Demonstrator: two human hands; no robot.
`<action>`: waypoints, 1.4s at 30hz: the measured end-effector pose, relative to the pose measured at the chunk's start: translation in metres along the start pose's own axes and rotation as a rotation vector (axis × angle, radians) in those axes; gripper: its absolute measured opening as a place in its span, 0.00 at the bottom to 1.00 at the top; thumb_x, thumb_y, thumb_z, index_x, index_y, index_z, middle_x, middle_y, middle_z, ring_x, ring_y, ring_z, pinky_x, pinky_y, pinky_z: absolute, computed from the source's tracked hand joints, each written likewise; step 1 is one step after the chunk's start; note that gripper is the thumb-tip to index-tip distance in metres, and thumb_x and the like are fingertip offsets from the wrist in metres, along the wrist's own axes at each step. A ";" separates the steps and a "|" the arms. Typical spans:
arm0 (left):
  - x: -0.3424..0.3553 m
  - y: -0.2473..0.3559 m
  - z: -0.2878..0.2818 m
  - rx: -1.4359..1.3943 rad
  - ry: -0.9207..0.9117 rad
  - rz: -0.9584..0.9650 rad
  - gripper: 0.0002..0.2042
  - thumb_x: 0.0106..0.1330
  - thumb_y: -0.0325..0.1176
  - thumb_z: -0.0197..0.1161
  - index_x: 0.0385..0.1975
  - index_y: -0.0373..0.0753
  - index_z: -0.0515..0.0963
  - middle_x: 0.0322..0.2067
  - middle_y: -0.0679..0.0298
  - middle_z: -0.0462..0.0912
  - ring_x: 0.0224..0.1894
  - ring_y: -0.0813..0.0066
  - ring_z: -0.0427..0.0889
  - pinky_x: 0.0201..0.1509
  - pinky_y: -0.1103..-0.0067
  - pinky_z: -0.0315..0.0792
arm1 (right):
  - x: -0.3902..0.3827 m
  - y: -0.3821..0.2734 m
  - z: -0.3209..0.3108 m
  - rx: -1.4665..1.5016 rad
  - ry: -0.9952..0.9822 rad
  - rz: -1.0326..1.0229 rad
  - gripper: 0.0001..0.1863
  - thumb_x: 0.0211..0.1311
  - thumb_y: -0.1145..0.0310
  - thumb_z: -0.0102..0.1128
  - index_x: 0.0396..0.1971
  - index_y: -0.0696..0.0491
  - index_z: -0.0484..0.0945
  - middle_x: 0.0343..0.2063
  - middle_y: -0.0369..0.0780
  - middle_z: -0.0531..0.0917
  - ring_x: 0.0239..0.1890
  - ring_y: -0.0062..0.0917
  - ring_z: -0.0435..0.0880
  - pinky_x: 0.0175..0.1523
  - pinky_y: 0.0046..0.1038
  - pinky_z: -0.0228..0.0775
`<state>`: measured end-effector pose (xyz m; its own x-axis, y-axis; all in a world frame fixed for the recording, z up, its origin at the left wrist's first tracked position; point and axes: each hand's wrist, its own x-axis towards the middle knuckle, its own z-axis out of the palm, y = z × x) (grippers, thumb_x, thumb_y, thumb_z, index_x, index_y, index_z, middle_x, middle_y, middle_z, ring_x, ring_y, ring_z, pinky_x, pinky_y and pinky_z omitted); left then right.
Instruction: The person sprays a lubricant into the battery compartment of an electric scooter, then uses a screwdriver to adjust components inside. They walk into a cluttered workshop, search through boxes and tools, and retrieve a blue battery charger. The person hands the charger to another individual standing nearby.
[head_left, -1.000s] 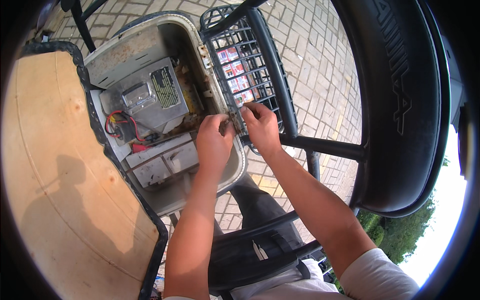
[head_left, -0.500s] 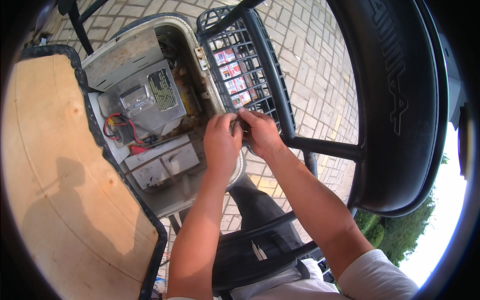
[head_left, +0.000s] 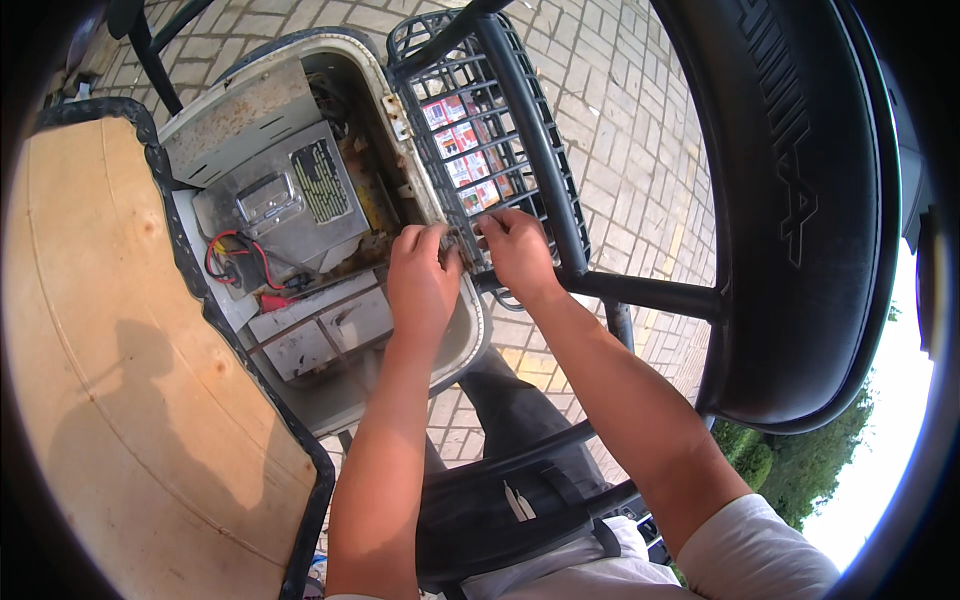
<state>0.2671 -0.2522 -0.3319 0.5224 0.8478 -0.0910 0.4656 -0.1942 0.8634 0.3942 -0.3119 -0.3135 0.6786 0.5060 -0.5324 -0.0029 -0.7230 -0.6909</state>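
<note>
My left hand [head_left: 420, 278] is closed at the pale rim [head_left: 410, 150] of an uncovered compartment, its thumb and fingers bent together by a small greyish metal part. What it grips cannot be made out. A short gap to the right, my right hand [head_left: 522, 258] is also closed, thumb against fingers, beside the lower corner of a black wire basket [head_left: 515, 130]. Anything small between those fingertips is hidden. Inside the compartment lies a silver metal box [head_left: 285, 205] with a handle and a dark label. Red and black wires [head_left: 262, 262] run near its lower edge.
A raised lid or seat base with bare wood underside [head_left: 110, 300] fills the left. Red and white packs [head_left: 460, 150] lie in the basket. Black tubular bars [head_left: 650, 295] cross behind my right hand toward a padded black backrest [head_left: 800, 200]. Brick paving [head_left: 640, 130] is below.
My hands were touching each other at the rim; now they are apart. The left has shifted left and slightly down, while the right has barely moved.
</note>
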 end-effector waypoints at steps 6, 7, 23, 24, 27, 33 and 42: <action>0.002 -0.005 0.008 0.048 0.001 0.072 0.13 0.54 0.25 0.67 0.40 0.35 0.78 0.37 0.56 0.76 0.42 0.54 0.76 0.47 0.67 0.72 | 0.006 -0.005 0.001 -0.257 -0.070 -0.173 0.12 0.62 0.68 0.56 0.35 0.63 0.81 0.25 0.47 0.83 0.27 0.30 0.81 0.36 0.32 0.71; 0.002 -0.004 0.008 0.050 -0.004 0.075 0.13 0.54 0.25 0.67 0.39 0.35 0.78 0.37 0.56 0.76 0.42 0.54 0.76 0.46 0.67 0.72 | 0.007 -0.006 0.000 -0.273 -0.093 -0.171 0.12 0.62 0.68 0.56 0.35 0.63 0.81 0.25 0.48 0.83 0.27 0.31 0.81 0.36 0.32 0.71; 0.014 -0.010 0.008 0.096 -0.048 0.155 0.08 0.52 0.25 0.66 0.32 0.36 0.77 0.33 0.57 0.74 0.38 0.54 0.76 0.41 0.66 0.72 | 0.011 0.003 0.003 -0.060 -0.124 -0.087 0.12 0.60 0.69 0.57 0.33 0.64 0.81 0.23 0.52 0.81 0.26 0.38 0.81 0.36 0.36 0.71; 0.014 -0.010 0.009 0.108 -0.044 0.161 0.08 0.52 0.25 0.66 0.31 0.36 0.77 0.33 0.57 0.74 0.38 0.54 0.76 0.41 0.66 0.72 | 0.011 0.002 0.002 -0.062 -0.137 -0.072 0.13 0.60 0.69 0.57 0.34 0.64 0.81 0.22 0.51 0.81 0.25 0.35 0.81 0.35 0.35 0.71; 0.015 -0.010 0.009 0.128 -0.037 0.174 0.08 0.51 0.25 0.66 0.30 0.36 0.76 0.32 0.58 0.74 0.38 0.54 0.76 0.40 0.66 0.72 | 0.011 -0.001 -0.002 -0.068 -0.185 -0.037 0.12 0.61 0.70 0.56 0.33 0.65 0.81 0.23 0.44 0.82 0.26 0.24 0.78 0.35 0.29 0.69; 0.018 -0.010 0.009 0.120 -0.036 0.180 0.08 0.48 0.24 0.65 0.29 0.36 0.76 0.31 0.58 0.74 0.37 0.54 0.76 0.40 0.66 0.73 | 0.010 -0.006 -0.006 -0.049 -0.228 -0.001 0.12 0.63 0.70 0.55 0.32 0.66 0.81 0.24 0.41 0.82 0.27 0.20 0.77 0.34 0.26 0.69; 0.019 -0.012 0.009 0.117 -0.032 0.190 0.07 0.48 0.23 0.63 0.27 0.36 0.76 0.31 0.58 0.75 0.35 0.54 0.77 0.38 0.66 0.73 | 0.004 -0.004 -0.004 0.074 -0.087 0.096 0.13 0.64 0.69 0.53 0.35 0.64 0.80 0.24 0.43 0.82 0.26 0.25 0.80 0.34 0.29 0.71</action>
<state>0.2780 -0.2379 -0.3486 0.6298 0.7751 0.0503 0.4355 -0.4060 0.8034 0.3997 -0.3088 -0.3115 0.6060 0.4779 -0.6359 -0.1211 -0.7347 -0.6675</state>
